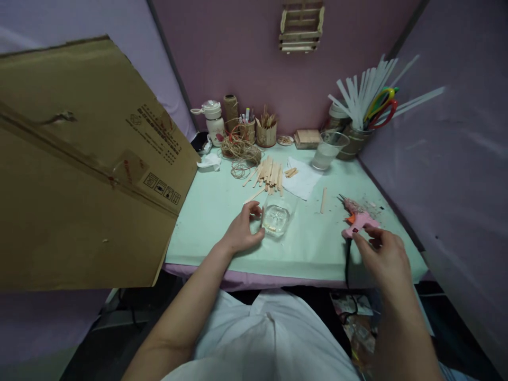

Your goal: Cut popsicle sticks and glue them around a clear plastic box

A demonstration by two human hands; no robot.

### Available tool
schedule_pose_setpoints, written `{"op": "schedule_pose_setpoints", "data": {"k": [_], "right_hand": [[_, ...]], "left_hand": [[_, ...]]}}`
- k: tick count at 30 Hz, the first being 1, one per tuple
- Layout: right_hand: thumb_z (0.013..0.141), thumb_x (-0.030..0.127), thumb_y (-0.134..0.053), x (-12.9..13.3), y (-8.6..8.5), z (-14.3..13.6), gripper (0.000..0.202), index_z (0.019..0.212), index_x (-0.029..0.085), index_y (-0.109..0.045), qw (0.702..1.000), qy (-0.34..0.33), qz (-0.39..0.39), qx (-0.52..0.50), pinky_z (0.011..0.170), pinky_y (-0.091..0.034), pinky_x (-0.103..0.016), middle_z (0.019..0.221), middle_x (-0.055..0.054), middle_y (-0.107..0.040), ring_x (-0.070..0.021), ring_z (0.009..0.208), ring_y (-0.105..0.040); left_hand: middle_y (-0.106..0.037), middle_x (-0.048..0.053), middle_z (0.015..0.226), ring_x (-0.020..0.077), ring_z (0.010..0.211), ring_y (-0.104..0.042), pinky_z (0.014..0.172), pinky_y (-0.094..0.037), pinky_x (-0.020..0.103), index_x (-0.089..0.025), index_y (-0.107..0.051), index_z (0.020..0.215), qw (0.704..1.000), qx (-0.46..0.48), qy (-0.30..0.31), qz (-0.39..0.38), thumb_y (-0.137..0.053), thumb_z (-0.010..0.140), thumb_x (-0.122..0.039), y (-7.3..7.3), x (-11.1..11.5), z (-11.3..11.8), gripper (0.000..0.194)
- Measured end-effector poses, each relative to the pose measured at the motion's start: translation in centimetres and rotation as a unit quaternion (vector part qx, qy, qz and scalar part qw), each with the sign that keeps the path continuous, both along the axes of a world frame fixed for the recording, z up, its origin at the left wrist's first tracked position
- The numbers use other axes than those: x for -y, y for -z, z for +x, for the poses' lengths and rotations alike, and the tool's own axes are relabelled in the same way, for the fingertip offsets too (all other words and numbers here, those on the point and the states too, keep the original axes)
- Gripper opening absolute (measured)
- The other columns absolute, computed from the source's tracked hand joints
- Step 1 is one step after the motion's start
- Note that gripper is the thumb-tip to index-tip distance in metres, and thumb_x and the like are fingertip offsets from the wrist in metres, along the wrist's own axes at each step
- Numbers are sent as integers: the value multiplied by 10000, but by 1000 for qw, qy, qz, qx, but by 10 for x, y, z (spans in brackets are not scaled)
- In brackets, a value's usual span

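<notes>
Near the middle of the table, my left hand (246,228) curves its thumb and fingers against the left side of a clear plastic cup (277,218). The cup has a squarish base and stands close to the wooden sticks. On the right, a pink hot glue gun (361,221) with an orange trigger lies on the table, its nozzle pointing away and left. My right hand (381,251) is at the glue gun's near side, thumb and fingertips curved and apart, close to or touching its handle. A black cord (348,259) runs from the handle over the table edge.
Flat wooden sticks (270,173) lie piled beyond the cup, beside a white cloth (302,177). One loose stick (324,200) is nearer the glue gun. Tangled twine (240,151), a cup of cloudy liquid (326,151) and scissors (383,108) stand behind. A large cardboard box (87,174) blocks the left.
</notes>
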State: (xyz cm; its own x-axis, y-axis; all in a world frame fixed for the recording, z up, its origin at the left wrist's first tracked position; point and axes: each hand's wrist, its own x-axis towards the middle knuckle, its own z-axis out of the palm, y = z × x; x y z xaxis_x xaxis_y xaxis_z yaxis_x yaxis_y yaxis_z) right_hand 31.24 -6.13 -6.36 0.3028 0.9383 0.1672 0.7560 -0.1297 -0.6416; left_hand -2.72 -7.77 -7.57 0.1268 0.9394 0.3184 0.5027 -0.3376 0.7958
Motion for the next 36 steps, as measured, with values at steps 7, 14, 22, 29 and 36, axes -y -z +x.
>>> {"op": "schedule_pose_setpoints", "data": {"k": [7, 14, 22, 29, 36], "right_hand": [[833, 695, -404, -16, -13, -7, 578, 796, 179, -663, 968, 29, -225, 108, 735, -477, -466, 860, -212, -691, -378, 867, -661], [725, 668, -563, -40, -12, -23, 552, 827, 146, -712, 966, 96, -227, 75, 827, -484, -554, 1040, -280, -691, -465, 1021, -643], [579, 420, -649, -36, -14, -20, 217, 546, 245, -524, 977, 115, -158, -86, 652, -494, -403, 479, -62, -602, -309, 694, -640], [530, 406, -668, -14, -23, -60, 413, 850, 243, -465, 946, 67, -41, -315, 485, -445, -222, 639, 44, -627, -139, 569, -592], [552, 493, -848, 7, -40, -71, 472, 844, 194, -628, 780, -45, -95, -617, 533, -553, -251, 741, 19, -621, -114, 601, -585]], "left_hand": [[-570, 100, 1205, 256, 1137, -590, 1025, -458, 438, -237, -313, 1328, 996, -21, -6, -90, -818, 673, -342, 0, -4, 0, 834], [-601, 70, 1109, 230, 1038, -604, 946, -479, 397, -213, -399, 1248, 994, -31, -26, -105, -791, 687, -236, -2, -7, 2, 684], [-604, 0, 907, 176, 863, -589, 814, -477, 318, -215, -454, 1205, 993, -57, -19, -100, -645, 777, -127, -1, -9, 1, 477], [-618, 7, 891, 180, 836, -590, 774, -472, 315, -219, -501, 1180, 992, -68, -47, -93, -601, 778, -115, -1, -11, 2, 427], [-628, 18, 919, 179, 856, -600, 804, -491, 321, -217, -510, 1181, 992, -65, -61, -90, -578, 771, -89, -2, -7, -1, 435]]}}
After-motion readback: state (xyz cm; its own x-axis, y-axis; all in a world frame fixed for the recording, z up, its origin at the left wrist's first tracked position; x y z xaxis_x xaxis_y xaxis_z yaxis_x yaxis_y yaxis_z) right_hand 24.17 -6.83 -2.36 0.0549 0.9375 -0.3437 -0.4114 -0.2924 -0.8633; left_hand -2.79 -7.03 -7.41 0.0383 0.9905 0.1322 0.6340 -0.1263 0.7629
